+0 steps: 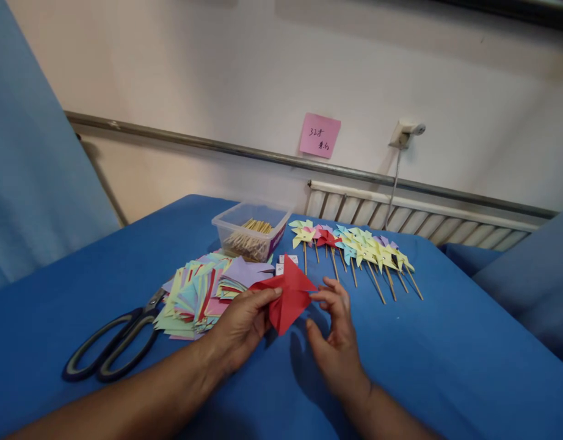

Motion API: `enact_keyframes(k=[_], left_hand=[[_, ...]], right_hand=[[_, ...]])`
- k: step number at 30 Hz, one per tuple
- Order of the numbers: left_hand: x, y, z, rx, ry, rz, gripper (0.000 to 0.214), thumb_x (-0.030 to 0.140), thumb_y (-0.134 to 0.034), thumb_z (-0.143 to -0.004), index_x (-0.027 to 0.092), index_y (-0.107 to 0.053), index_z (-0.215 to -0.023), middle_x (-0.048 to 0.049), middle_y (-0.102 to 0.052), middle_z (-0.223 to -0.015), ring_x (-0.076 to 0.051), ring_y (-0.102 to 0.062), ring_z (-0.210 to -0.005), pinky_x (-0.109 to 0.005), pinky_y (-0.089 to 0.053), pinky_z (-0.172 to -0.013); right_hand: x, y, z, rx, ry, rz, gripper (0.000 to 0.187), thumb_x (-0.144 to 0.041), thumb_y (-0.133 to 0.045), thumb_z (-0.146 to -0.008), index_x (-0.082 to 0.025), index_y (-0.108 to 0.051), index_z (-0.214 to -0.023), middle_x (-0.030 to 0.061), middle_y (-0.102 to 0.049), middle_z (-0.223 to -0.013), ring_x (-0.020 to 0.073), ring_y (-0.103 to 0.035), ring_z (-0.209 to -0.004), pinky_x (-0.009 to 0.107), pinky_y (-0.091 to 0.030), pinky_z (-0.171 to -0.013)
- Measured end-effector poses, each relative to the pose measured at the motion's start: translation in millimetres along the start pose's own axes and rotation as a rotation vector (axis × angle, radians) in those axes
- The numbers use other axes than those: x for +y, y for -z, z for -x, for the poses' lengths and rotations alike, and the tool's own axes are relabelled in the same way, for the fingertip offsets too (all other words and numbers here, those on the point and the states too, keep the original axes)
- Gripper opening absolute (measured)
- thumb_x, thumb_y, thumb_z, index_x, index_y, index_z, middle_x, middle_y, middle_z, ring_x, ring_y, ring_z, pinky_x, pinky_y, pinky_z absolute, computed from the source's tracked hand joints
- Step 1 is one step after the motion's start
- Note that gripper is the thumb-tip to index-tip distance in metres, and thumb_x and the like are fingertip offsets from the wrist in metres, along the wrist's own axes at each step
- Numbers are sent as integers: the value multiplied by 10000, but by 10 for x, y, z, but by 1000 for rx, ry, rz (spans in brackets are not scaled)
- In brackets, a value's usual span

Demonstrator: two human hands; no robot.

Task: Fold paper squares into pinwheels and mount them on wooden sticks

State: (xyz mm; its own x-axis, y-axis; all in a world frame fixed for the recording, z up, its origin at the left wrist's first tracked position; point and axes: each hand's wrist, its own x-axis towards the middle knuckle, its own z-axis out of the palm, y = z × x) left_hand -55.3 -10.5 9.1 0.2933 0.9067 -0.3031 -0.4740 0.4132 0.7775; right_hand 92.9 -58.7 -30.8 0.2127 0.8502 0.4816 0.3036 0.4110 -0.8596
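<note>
1. Red paper (288,299) sits at centre frame, just above the tabletop (446,366).
2. Left hand (240,327) fingers pinch its left edge. Right hand (339,342) fingers, half open, touch its right corner.
3. Keeping the folds pinned flat seems wise.
4. Paper stack (194,293) and scissors (116,342) lie to the left, pinwheels (359,247) above right.

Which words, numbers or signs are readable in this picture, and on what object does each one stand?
"32" plus one handwritten character I cannot make out: top line of the pink note on the wall.
Second line of that note: handwriting, too blurred to read.
White box behind the red paper: marks too small to read.
</note>
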Motion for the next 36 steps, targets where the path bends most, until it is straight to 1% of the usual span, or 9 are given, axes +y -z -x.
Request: enact_keyframes(k=[2,5,7,10,13,17,20,30,36], left_hand=[[0,-4,13,-26,14,23,209,152,-673,-697,134,-682,-904,-36,-710,-727,-173,-658,-726,-256,-507,-670],[-17,-16,42,-48,35,28,187,157,-677,-695,136,-683,-881,-50,-721,-793,-165,-655,-717,-251,-506,-658],[-32,-27,58,-62,43,14,184,166,-682,-693,136,-684,-874,-56,-723,-819,-159,-650,-699,-250,-505,-645],[-59,-43,69,-84,21,-10,184,169,-684,-693,130,-688,-872,-50,-718,-777,-139,-634,-659,-231,-494,-624],[-89,-57,68,-82,0,-51,216,161,-682,-685,122,-691,-897,-51,-716,-753,-124,-616,-616,-211,-474,-583],[-125,-64,62,-91,4,-122,212,192,-691,-672,108,-696,-866,-73,-713,-748,-139,-612,-612,-223,-458,-573],[-149,-56,61,-86,21,-154,187,213,-698,-666,110,-694,-822,-70,-702,-729,-153,-614,-641,-236,-458,-600],[-186,-36,54,-84,39,-196,158,221,-708,-674,120,-685,-793,-35,-652,-664,-134,-584,-617,-237,-444,-605],[-201,-32,51,-112,38,-212,142,220,-703,-685,123,-686,-787,-16,-622,-628,-123,-574,-606,-227,-436,-606]], right_hand=[[-73,11,25,-75,126,115,350,-86,-550,-714,-272,-564,-1010,49,-281,-1386,278,-286,-1286,478,-293,-999],[-133,23,40,-123,220,190,387,-98,-597,-700,-289,-567,-1035,32,-229,-1424,295,-269,-1297,506,-280,-1011],[-139,33,29,-128,258,215,345,-132,-627,-708,-297,-586,-1010,25,-269,-1407,294,-286,-1286,515,-267,-1020],[-136,52,-5,-128,284,219,182,-180,-639,-741,-285,-635,-889,23,-392,-1320,275,-333,-1250,507,-241,-1038],[-147,68,-32,-128,226,180,48,-213,-622,-774,-252,-650,-784,42,-464,-1245,264,-374,-1213,489,-254,-1029],[-140,70,-50,-121,93,89,103,-225,-594,-792,-214,-625,-694,71,-512,-1155,251,-427,-1163,416,-357,-945],[-99,65,-61,-105,17,64,121,-220,-597,-778,-203,-615,-660,76,-543,-1078,239,-457,-1128,370,-383,-902],[-14,57,-85,-95,-80,46,121,-191,-597,-753,-191,-608,-632,69,-566,-1037,213,-518,-1029,332,-387,-868],[3,51,-92,-78,-90,38,155,-199,-597,-748,-189,-572,-596,63,-579,-1006,214,-526,-1019,329,-390,-858]])
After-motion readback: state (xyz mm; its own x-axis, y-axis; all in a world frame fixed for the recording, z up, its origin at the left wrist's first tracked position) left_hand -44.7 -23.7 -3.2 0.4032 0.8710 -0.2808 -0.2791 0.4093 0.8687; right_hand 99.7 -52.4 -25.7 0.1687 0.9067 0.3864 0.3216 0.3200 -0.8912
